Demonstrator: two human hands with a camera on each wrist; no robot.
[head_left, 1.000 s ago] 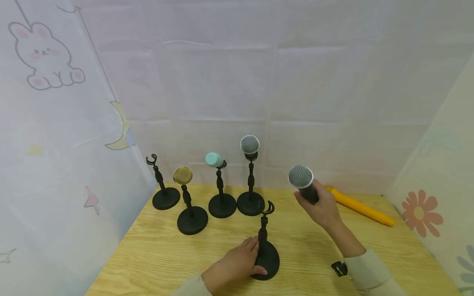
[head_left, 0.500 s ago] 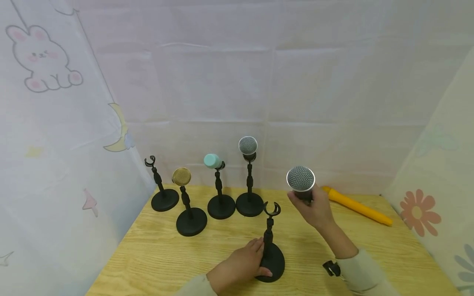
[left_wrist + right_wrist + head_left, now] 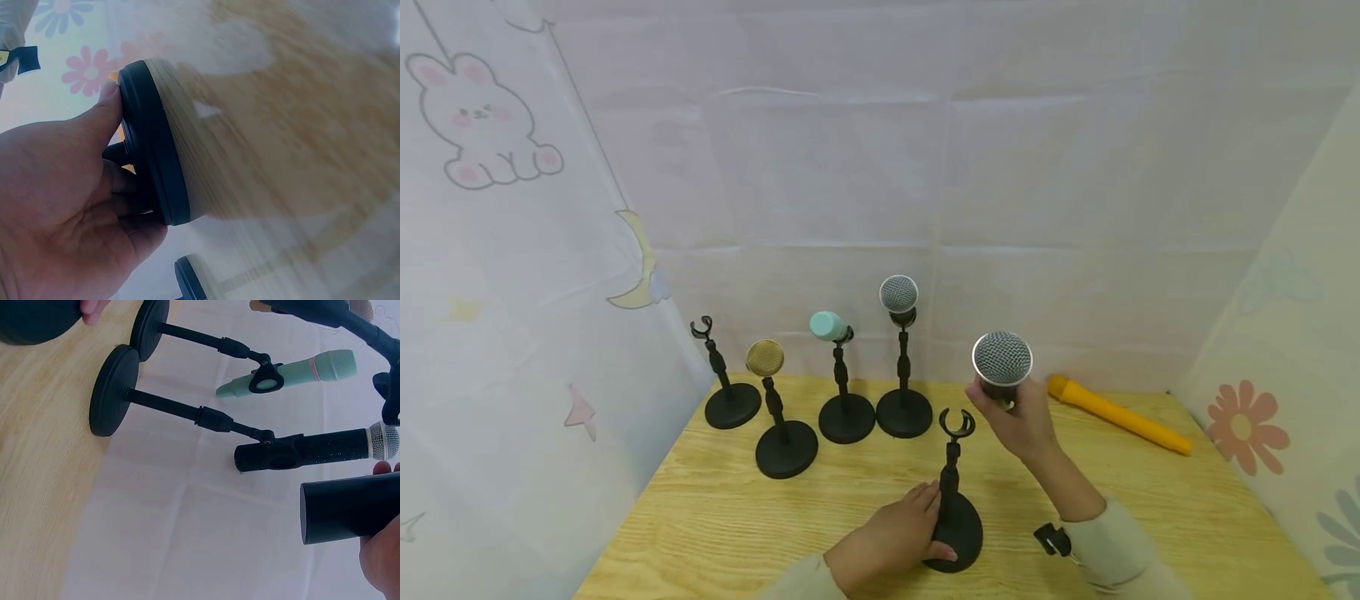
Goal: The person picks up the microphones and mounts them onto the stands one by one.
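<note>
Nearest, the left hand [image 3: 898, 529] grips the front microphone stand [image 3: 964, 529] from its left side, thumb on the round black base and fingers curled beside the pole; the base sits on the wood-grain table [image 3: 722, 533]. Beyond it and to the right, the right hand [image 3: 1028, 427] is raised, thumb and fingers clamped round the black body of a silver-grilled microphone [image 3: 1002, 359]. That microphone's head juts toward the camera, past the fingertips, and it is apart from the stand's C-shaped clip [image 3: 957, 425]. Farther back stand a gold-headed microphone [image 3: 765, 357], then a mint-green microphone [image 3: 827, 326] and another silver-headed microphone [image 3: 899, 295], each on its own stand. An orange microphone [image 3: 1120, 414] lies behind the right hand, before the pale backdrop [image 3: 820, 183].
</note>
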